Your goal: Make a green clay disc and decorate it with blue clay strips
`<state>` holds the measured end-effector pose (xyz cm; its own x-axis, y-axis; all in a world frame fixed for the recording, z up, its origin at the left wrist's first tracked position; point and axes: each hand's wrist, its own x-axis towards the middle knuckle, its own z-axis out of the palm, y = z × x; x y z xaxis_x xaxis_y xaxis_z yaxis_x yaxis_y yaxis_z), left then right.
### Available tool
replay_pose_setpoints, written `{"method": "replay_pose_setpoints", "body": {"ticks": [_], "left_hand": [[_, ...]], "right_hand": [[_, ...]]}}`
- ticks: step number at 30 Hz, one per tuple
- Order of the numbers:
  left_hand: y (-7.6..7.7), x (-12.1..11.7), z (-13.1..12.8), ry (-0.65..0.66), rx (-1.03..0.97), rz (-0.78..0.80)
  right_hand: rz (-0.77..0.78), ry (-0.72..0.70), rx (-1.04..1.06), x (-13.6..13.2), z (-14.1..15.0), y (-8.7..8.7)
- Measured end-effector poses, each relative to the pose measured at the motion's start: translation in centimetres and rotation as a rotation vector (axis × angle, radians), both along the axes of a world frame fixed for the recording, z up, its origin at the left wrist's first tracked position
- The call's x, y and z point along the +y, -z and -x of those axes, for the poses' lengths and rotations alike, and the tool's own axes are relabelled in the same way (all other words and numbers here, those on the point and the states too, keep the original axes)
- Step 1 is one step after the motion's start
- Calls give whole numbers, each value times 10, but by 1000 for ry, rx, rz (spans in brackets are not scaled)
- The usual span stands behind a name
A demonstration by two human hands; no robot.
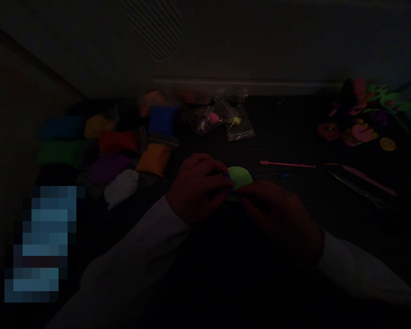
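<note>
Fingers of the left hand (200, 189) pinch a blue strip (229, 176) at a green disc (240, 176); the right hand's (282, 210) curl close, grip too dark to tell. Light pressure suits.

No text, number or brand can be read; the bluish patch (45, 244) near the left edge of the tabletop (294, 141) is pixelated beyond reading.
</note>
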<state>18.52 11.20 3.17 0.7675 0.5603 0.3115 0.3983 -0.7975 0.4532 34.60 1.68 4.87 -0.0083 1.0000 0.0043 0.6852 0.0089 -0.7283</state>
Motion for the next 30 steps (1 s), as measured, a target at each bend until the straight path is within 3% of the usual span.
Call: {"method": "replay_pose_setpoints", "body": {"ticks": [14, 30], "left_hand": [[3, 3, -1, 9, 0, 43], [4, 5, -2, 25, -20, 11]], "right_hand": [[-63, 33, -11, 0, -1, 0], [-26, 110, 39, 2, -2, -1]]}}
